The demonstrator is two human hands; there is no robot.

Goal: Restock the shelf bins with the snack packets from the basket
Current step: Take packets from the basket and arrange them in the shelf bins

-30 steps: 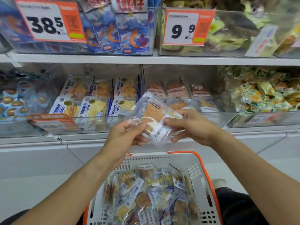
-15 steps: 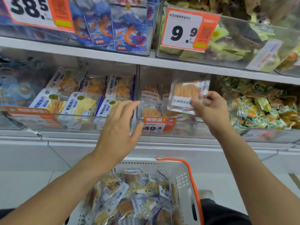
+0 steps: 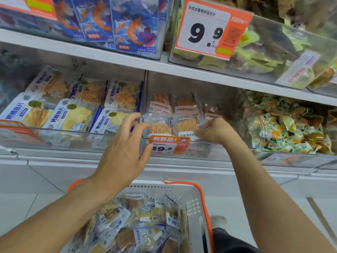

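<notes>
R hand [image 3: 216, 131] sets snack pkt [image 3: 187, 125] in clear bin [image 3: 200, 148]; L hand [image 3: 124, 148] loose.

Both bare forearms reached up and forward. The left hand [image 3: 125, 152] was raised with its back to the camera, fingers spread and relaxed, thumb out to the right, gripping nothing. The right hand [image 3: 216, 131] was bent down at the wrist, its fingers curled and pinching a packet [image 3: 187, 125].
</notes>
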